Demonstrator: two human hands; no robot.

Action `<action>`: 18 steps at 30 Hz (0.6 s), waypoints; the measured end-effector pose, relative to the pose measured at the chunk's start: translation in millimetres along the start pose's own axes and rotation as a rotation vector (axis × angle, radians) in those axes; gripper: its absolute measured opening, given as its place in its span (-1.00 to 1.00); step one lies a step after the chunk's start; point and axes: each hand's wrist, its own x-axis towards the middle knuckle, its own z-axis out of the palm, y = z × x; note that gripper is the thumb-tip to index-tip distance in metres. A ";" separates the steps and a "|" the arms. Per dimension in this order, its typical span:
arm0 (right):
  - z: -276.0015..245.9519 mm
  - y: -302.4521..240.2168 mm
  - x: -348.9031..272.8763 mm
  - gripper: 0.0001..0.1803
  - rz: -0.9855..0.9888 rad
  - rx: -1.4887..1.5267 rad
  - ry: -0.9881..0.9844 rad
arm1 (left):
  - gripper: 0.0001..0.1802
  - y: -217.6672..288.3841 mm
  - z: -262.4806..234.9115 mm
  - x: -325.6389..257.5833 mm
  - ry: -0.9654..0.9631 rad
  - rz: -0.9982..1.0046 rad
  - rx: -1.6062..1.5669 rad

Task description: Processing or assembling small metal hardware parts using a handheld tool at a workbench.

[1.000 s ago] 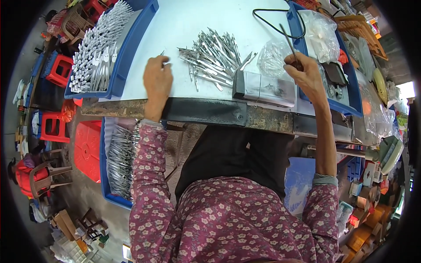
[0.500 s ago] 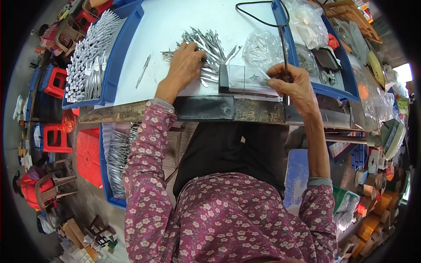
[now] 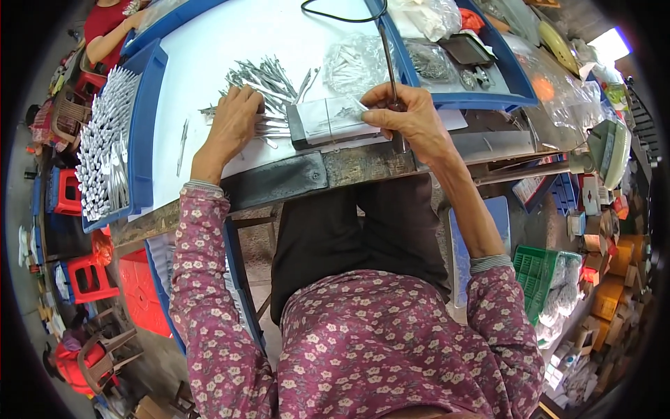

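My left hand [image 3: 234,124] rests at the near edge of a heap of thin silvery metal pieces [image 3: 269,78], its fingers curled down and their tips hidden. One loose slim piece [image 3: 183,146] lies to its left. My right hand [image 3: 412,124] is closed around a thin dark upright rod [image 3: 387,59], thumb and forefinger pinched over the right end of a low block. Whatever is in that pinch is too small to tell. The block [image 3: 317,112] has a white top, a dark left end and a thin band round it; it sits at the table's front edge.
At left stands a blue tray [image 3: 143,133] of white-ended metal pieces [image 3: 108,143]. A clear bag of parts [image 3: 356,61] lies behind the block. Another blue tray [image 3: 481,101] with bags is at right, beside a lamp [image 3: 608,153]. Another person's arm [image 3: 115,38] shows far left.
The whole view has turned, so the table appears tilted and further left, and another person has come into view at upper left. Both hands keep much the same places beside heap and block.
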 end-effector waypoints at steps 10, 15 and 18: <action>-11.0 -2.7 -5.6 -0.85 -0.173 -0.290 0.080 | -0.89 3.6 -9.7 -8.3 0.130 -0.038 0.010; -13.7 -11.3 -0.3 -0.83 -0.324 -0.893 0.121 | -0.88 32.9 -17.3 -18.7 0.398 -0.321 -0.622; -1.9 -13.9 5.6 -0.85 -0.298 -1.021 0.094 | -0.91 62.6 -19.6 -21.8 0.449 -0.389 -1.097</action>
